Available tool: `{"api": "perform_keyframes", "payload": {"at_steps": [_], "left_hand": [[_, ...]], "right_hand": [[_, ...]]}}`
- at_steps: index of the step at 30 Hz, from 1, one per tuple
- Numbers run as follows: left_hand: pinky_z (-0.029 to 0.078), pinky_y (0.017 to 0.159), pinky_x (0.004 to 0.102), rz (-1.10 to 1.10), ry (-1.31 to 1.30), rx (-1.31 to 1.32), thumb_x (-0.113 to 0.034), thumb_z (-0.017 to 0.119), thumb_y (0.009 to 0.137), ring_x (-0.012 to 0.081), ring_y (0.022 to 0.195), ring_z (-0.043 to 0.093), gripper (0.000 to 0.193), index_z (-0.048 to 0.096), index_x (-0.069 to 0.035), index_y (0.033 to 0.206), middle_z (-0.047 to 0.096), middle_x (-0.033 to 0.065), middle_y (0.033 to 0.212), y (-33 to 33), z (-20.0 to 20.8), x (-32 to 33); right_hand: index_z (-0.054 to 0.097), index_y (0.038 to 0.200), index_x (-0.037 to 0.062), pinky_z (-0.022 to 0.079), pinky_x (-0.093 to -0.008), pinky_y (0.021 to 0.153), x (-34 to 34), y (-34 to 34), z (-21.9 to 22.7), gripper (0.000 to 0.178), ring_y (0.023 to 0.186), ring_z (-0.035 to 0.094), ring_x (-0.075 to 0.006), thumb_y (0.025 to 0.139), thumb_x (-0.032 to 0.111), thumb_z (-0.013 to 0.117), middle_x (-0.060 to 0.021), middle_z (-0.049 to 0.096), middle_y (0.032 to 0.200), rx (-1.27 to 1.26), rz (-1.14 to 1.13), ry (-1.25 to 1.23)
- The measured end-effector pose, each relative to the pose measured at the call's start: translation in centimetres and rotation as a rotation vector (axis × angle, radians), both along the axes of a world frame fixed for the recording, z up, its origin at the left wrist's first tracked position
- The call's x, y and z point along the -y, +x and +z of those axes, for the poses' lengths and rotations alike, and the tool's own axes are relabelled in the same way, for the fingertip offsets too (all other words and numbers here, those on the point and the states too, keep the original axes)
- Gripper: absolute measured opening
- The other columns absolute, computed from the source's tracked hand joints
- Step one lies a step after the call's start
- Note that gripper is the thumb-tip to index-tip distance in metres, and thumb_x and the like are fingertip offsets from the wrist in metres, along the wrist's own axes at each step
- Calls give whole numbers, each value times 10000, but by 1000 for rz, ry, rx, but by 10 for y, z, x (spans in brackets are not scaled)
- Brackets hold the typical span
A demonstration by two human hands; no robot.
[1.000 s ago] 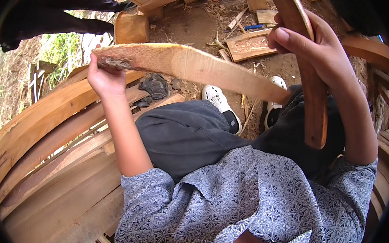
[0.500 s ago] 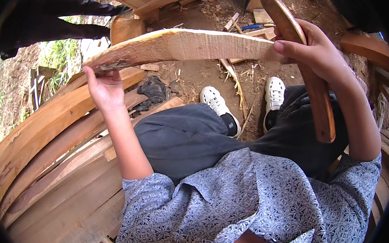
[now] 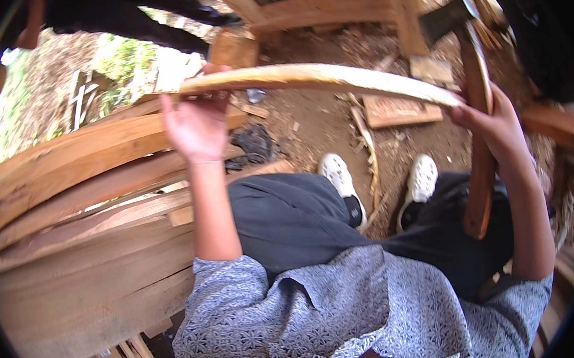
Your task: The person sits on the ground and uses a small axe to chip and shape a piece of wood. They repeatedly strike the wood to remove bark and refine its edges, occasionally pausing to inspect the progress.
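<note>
A curved strip of pale wood point(image 3: 320, 77) spans between my hands above my knees, its narrow edge turned up. At its left end my left hand point(image 3: 197, 129) has the palm upward and the fingers curled beneath the wood, thumb sticking out in front. The other end meets the thumb and fingers of my right hand point(image 3: 496, 121). That same hand grips a hatchet point(image 3: 481, 189) by its brown wooden handle. The hatchet's dark metal head points up and away, with the handle's butt toward my lap. The right fingers are partly hidden behind the handle.
Long curved timbers point(image 3: 72, 151) lie stacked at my left, beside a wide plank point(image 3: 95, 292). A cut wood block point(image 3: 402, 110) and chips lie on the dirt floor near my white shoes point(image 3: 423, 176). A wooden frame point(image 3: 328, 13) stands ahead; another person's dark-trousered legs point(image 3: 136, 20) are far left.
The wood strip has rolled from showing its broad face to showing its narrow edge. Both hands still hold it, and the hatchet stays in my right hand. The whole view has shifted.
</note>
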State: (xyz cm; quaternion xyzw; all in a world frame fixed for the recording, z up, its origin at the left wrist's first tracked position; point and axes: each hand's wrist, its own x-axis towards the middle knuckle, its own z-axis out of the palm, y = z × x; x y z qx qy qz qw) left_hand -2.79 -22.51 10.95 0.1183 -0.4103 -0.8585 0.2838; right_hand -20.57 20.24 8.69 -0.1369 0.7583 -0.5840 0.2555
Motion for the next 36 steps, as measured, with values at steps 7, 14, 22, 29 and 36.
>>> {"api": "perform_keyframes", "payload": {"at_steps": [7,14,22,29,36], "left_hand": [[600,941,487,60,-2,243,-343,657,1021,344,1119,690,283,585,-81,1098,681,89,1069,-3,-28,7],[612,867,448,141,-40,321,-394,703,987,200,981,656,307,569,-156,1127,622,33,1051,1,-24,2],[611,790,402,38,-118,267,-432,670,999,164,859,657,327,563,-161,1149,645,33,994,5,-22,5],[623,827,329,168,-50,192,-324,765,947,162,918,686,321,649,-86,1129,695,59,1026,5,-33,9],[523,1050,473,-81,-34,-113,-412,703,976,288,1295,545,536,576,-86,1383,577,168,1391,6,-9,-6]], "right_hand": [[605,1140,10,521,-286,887,4,9,3,461,962,650,-126,807,199,862,-88,693,1080,58,-82,-125],[585,1027,38,532,-266,730,8,13,2,324,778,620,-93,863,183,824,-11,622,874,88,-27,-229],[594,1074,11,510,-263,579,9,18,-3,313,657,629,-109,964,270,731,-39,644,830,95,-53,-264],[612,1073,4,507,-263,556,11,24,11,384,591,616,-110,1004,375,678,-31,618,782,168,-137,-164],[582,1099,37,524,-252,605,10,21,4,376,652,623,-91,981,367,720,-23,629,853,198,-109,-40]]}}
